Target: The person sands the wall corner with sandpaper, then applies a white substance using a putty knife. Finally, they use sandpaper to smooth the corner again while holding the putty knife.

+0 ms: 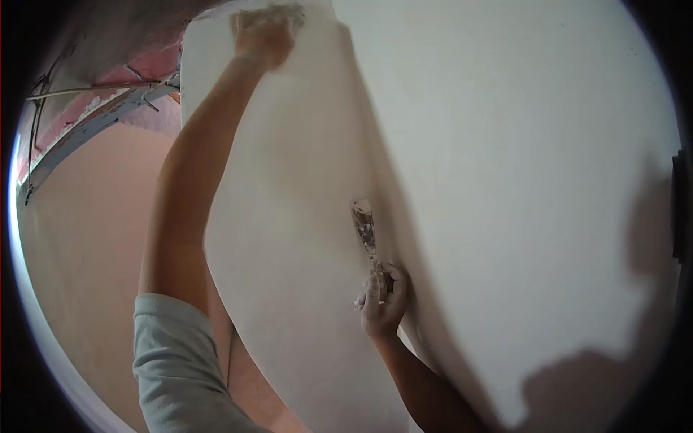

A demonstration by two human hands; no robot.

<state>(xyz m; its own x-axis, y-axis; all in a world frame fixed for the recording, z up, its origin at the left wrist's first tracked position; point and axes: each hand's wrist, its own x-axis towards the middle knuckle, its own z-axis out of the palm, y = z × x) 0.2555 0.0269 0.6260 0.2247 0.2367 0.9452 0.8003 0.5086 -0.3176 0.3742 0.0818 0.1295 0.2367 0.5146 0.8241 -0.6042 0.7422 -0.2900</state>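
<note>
My left hand (266, 45) reaches high up the white wall panel (289, 238), at its upper left corner. Its fingers close round a wide, grey-brown, smeared thing (268, 16) pressed to the surface; motion blurs it and I cannot tell its kind. Lower down and right of it, my right hand (386, 296), dusty with white, grips a putty knife (364, 227) by its handle. The blade points upward, crusted with patches of white filler, and overlaps the panel in this view. A light grey-blue sleeve (173, 353) covers my left upper arm.
A wide white wall face (520, 180) meets the panel along a shaded corner line. Shadows fall on it at lower right. To the left are a pinkish wall (94, 216), a chipped arch edge (86, 133) and loose wires (79, 92). A dark object (678, 208) sits at the right edge.
</note>
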